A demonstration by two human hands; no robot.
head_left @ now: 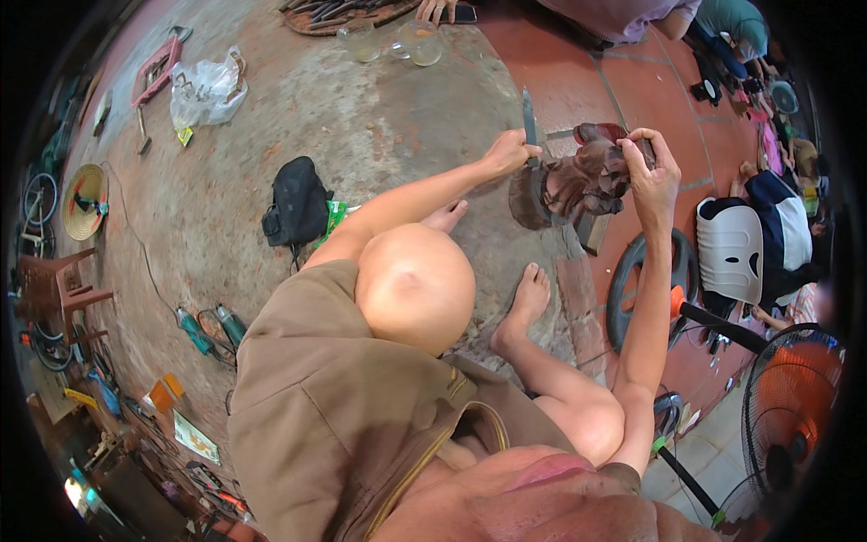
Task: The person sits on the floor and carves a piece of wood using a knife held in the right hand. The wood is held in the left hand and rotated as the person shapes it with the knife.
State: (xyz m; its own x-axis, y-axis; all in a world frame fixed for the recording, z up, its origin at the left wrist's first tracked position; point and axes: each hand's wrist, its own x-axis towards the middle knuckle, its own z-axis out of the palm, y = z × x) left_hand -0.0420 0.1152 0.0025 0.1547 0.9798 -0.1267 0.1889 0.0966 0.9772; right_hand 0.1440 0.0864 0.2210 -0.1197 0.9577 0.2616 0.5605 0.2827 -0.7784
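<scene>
A dark reddish-brown wood carving (591, 183) leans over its round base (530, 199) in front of me, beyond my feet. My right hand (652, 172) grips the carving's far right end, fingers and thumb bent around it. In my closed left hand (510, 154) is a flat, pointed grey-bladed tool (528, 110), its blade pointing away from me. That hand is just left of the carving, and whether the tool touches the wood I cannot tell. Part of a wooden block (593, 233) shows below the carving.
A black bag (298, 200) lies left of my knee. Green power tools (208, 327) with cords are at the lower left. A black ring (623, 294) and a fan (795, 388) stand on the right, near a white chair (730, 253). Other people sit at the far right; another person's hand (437, 9) is at the top.
</scene>
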